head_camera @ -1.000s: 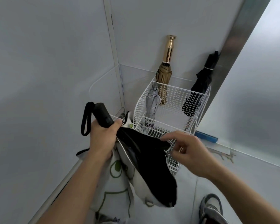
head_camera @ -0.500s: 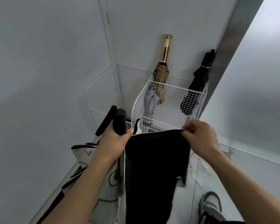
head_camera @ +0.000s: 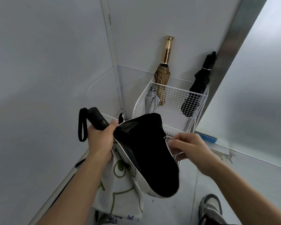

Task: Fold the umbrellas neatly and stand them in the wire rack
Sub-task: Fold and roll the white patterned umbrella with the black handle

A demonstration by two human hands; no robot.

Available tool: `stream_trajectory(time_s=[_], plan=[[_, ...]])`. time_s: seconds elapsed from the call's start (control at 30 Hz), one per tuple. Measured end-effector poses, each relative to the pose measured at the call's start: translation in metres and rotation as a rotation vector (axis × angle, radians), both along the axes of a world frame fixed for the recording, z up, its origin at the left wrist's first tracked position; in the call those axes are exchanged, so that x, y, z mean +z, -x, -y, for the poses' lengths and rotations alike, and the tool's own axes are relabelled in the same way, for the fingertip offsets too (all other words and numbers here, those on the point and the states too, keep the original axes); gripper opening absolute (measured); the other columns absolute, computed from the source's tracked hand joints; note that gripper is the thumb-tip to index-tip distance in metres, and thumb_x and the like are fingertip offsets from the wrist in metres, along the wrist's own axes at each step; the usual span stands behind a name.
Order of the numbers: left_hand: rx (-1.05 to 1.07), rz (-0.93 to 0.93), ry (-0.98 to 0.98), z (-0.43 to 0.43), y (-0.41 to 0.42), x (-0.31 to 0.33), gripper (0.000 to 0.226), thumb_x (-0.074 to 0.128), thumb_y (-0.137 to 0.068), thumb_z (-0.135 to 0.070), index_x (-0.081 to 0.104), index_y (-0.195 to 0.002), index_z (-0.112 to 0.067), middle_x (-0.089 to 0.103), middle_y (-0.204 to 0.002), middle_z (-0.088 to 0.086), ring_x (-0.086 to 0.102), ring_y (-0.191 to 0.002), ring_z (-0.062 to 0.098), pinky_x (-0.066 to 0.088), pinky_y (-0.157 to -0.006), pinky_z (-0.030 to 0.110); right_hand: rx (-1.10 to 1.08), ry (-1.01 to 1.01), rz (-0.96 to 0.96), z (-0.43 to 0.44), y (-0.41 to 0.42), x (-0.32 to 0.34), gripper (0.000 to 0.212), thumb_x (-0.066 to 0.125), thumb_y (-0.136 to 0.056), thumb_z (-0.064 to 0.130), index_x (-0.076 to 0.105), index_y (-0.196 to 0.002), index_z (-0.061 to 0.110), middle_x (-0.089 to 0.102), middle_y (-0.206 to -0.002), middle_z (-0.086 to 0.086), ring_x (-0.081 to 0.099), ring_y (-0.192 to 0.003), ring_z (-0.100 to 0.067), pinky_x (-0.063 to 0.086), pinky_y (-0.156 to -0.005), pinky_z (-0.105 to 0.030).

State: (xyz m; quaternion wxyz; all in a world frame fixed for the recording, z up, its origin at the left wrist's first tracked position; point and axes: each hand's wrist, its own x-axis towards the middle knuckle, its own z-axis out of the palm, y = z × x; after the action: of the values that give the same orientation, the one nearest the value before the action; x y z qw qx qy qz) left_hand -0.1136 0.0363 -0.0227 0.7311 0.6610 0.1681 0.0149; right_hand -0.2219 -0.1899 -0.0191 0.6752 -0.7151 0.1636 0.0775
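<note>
The rack (head_camera: pixel 178 88) in the far corner holds a gold umbrella (head_camera: pixel 162 75), a grey umbrella (head_camera: pixel 150 101) and, at right, a black umbrella (head_camera: pixel 199 83). Your printed umbrella (head_camera: pixel 146 151) hangs just near of it, black lining outward. Your left hand (head_camera: pixel 99 140) is clamped round the handle (head_camera: pixel 96 118). Your right hand (head_camera: pixel 190 146) has its fingers curled at the lining's edge, and you cannot tell if they grip it. The panel was stretched flat before and now droops.

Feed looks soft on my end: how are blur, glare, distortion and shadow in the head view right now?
Head view: wide-angle bows the wall seams; light soft and even, no hard shadows; glare only as a highlight on the gold umbrella handle; right hand slightly motion-blurred, left hand on the black umbrella handle sharper; wire rack mesh reads clearly; black canopy shows little fold detail.
</note>
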Motion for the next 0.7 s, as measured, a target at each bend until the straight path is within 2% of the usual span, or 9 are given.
stream_trajectory(time_s=[0.07, 0.2, 0.3, 0.37, 0.4, 0.5, 0.57, 0.63, 0.7], plan=[[-0.015, -0.017, 0.043, 0.006, 0.005, 0.004, 0.026, 0.078, -0.082, -0.01, 0.052, -0.079, -0.01, 0.06, -0.077, 0.011, 0.066, -0.076, 0.028, 0.058, -0.085, 0.048, 0.048, -0.059, 0.056, -0.014, 0.001, -0.003, 0.013, 0.063, -0.093, 0.01, 0.069, -0.092, -0.001, 0.064, -0.068, -0.001, 0.057, -0.057, -0.007, 0.046, -0.053, -0.018], [-0.073, -0.044, 0.108, 0.02, 0.019, 0.009, 0.028, 0.079, -0.081, -0.01, 0.051, -0.077, -0.01, 0.06, -0.071, 0.007, 0.066, -0.071, 0.025, 0.058, -0.078, 0.041, 0.039, 0.062, 0.113, -0.044, -0.004, -0.016, 0.012, 0.072, -0.088, 0.017, 0.072, -0.087, 0.006, 0.07, -0.074, -0.003, 0.06, -0.064, -0.013, 0.047, -0.055, -0.02], [-0.088, -0.046, 0.163, 0.032, 0.03, 0.008, 0.027, 0.082, -0.078, -0.015, 0.059, -0.085, -0.003, 0.066, -0.074, 0.011, 0.07, -0.072, 0.029, 0.059, -0.074, 0.041, -0.031, 0.331, 0.198, -0.059, -0.007, -0.031, 0.012, 0.079, -0.081, 0.028, 0.071, -0.073, 0.024, 0.071, -0.069, 0.01, 0.063, -0.061, -0.001, 0.049, -0.059, -0.019], [-0.062, -0.049, 0.191, 0.036, 0.034, 0.006, 0.033, 0.083, -0.076, -0.017, 0.061, -0.092, 0.001, 0.069, -0.078, 0.013, 0.072, -0.075, 0.032, 0.06, -0.076, 0.046, -0.083, 0.562, 0.287, -0.065, -0.007, -0.038, 0.017, 0.078, -0.08, 0.036, 0.067, -0.069, 0.03, 0.068, -0.07, 0.014, 0.064, -0.069, -0.002, 0.051, -0.063, -0.02], [-0.045, -0.054, 0.19, 0.037, 0.035, 0.005, 0.033, 0.084, -0.075, -0.017, 0.062, -0.093, 0.001, 0.069, -0.078, 0.013, 0.072, -0.075, 0.032, 0.06, -0.077, 0.048, -0.092, 0.608, 0.342, -0.067, -0.007, -0.039, 0.017, 0.076, -0.081, 0.038, 0.066, -0.07, 0.03, 0.067, -0.07, 0.014, 0.064, -0.071, -0.004, 0.05, -0.063, -0.02], [0.016, -0.073, 0.135, 0.036, 0.033, 0.004, 0.027, 0.083, -0.076, -0.016, 0.058, -0.082, -0.005, 0.064, -0.072, 0.01, 0.068, -0.07, 0.029, 0.058, -0.076, 0.049, -0.003, 0.465, 0.496, -0.073, -0.003, -0.038, 0.024, 0.065, -0.086, 0.049, 0.069, -0.08, 0.026, 0.065, -0.077, 0.011, 0.063, -0.077, -0.01, 0.047, -0.063, -0.019], [0.056, -0.079, 0.096, 0.031, 0.028, 0.006, 0.027, 0.081, -0.076, -0.015, 0.054, -0.075, -0.01, 0.06, -0.067, 0.007, 0.064, -0.065, 0.026, 0.057, -0.072, 0.044, 0.077, 0.38, 0.507, -0.076, 0.001, -0.035, 0.033, 0.062, -0.084, 0.058, 0.071, -0.087, 0.027, 0.065, -0.085, 0.012, 0.064, -0.085, -0.011, 0.049, -0.067, -0.019], [0.066, -0.075, 0.069, 0.027, 0.025, 0.006, 0.029, 0.079, -0.077, -0.015, 0.052, -0.071, -0.011, 0.057, -0.062, 0.005, 0.06, -0.063, 0.024, 0.054, -0.069, 0.04, 0.076, 0.447, 0.517, -0.079, 0.002, -0.038, 0.032, 0.065, -0.08, 0.06, 0.071, -0.084, 0.029, 0.065, -0.085, 0.014, 0.064, -0.085, -0.009, 0.048, -0.067, -0.018], [0.048, -0.065, 0.048, 0.027, 0.026, 0.005, 0.03, 0.08, -0.076, -0.02, 0.052, -0.074, -0.011, 0.057, -0.064, 0.006, 0.061, -0.066, 0.025, 0.055, -0.075, 0.042, 0.016, 0.547, 0.517, -0.079, 0.0, -0.04, 0.028, 0.067, -0.077, 0.059, 0.071, -0.077, 0.031, 0.065, -0.078, 0.015, 0.063, -0.078, -0.008, 0.048, -0.064, -0.02]])
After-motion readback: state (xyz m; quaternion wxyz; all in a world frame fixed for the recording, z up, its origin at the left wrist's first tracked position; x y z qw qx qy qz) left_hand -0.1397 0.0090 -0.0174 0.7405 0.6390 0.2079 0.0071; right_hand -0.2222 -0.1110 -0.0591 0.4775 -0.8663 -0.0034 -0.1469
